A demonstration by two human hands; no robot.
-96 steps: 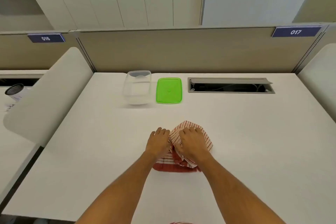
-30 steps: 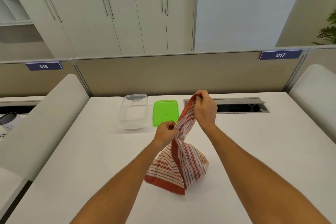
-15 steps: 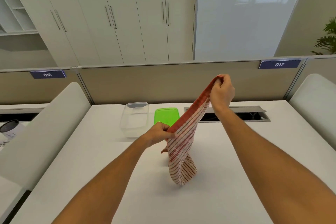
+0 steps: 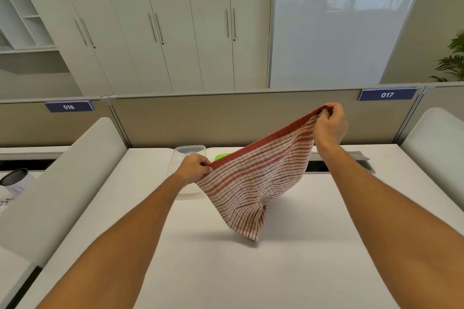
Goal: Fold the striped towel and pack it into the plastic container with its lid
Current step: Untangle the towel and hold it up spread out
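The red-and-white striped towel (image 4: 258,178) hangs in the air above the white desk, stretched along its red hem. My left hand (image 4: 194,168) pinches the lower left corner of that hem. My right hand (image 4: 329,125) pinches the other corner, higher and to the right. The towel's loose bottom tip hangs just above the desk. Behind my left hand stands the clear plastic container (image 4: 189,152), partly hidden. Only a sliver of the green lid (image 4: 221,157) shows past the towel's edge.
The white desk (image 4: 226,271) ends at a beige partition (image 4: 226,120) at the back. A cable slot (image 4: 361,158) lies open at the back right. Curved white side panels (image 4: 75,170) flank the desk. A dark-topped cup (image 4: 13,179) stands on the neighbouring desk, left.
Both hands have lifted the towel off the desk and moved apart, spreading it from a narrow bunch into a wide sheet. My right hand rose and went right.
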